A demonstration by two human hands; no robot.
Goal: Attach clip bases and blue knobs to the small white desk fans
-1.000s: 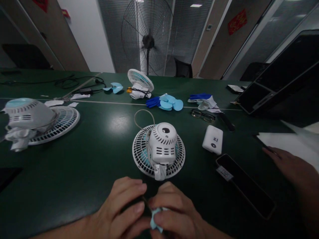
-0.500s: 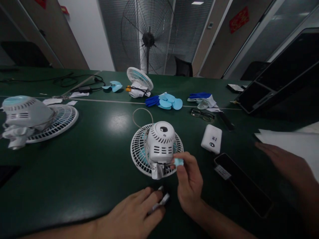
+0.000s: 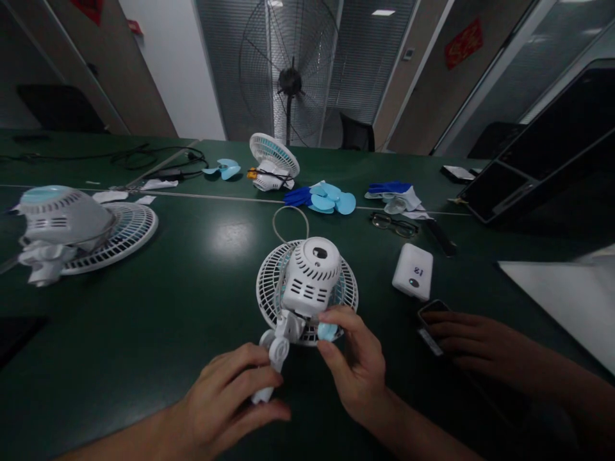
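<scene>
A small white fan (image 3: 314,275) lies face down on the table, its round grille underneath and its motor housing up. My left hand (image 3: 235,387) grips a white plastic clip (image 3: 277,352), whose upper end meets the joint (image 3: 290,325) at the fan's near side. Between the thumb and fingers of my right hand (image 3: 358,362) is a light blue knob (image 3: 327,330), close to the right side of that joint. Whether the knob touches the joint I cannot tell.
Another person's hand (image 3: 471,339) rests over a dark phone (image 3: 435,308) at right. Near it lie a white power bank (image 3: 413,271) and glasses (image 3: 394,224). Further back are blue fan blades (image 3: 331,197), gloves (image 3: 391,187) and a second fan (image 3: 273,160); a third fan (image 3: 62,214) lies left.
My left hand has raised the white clip from the table to the fan's joint. My right hand has brought the blue knob slightly left and down. The other person's hand has moved onto the phone.
</scene>
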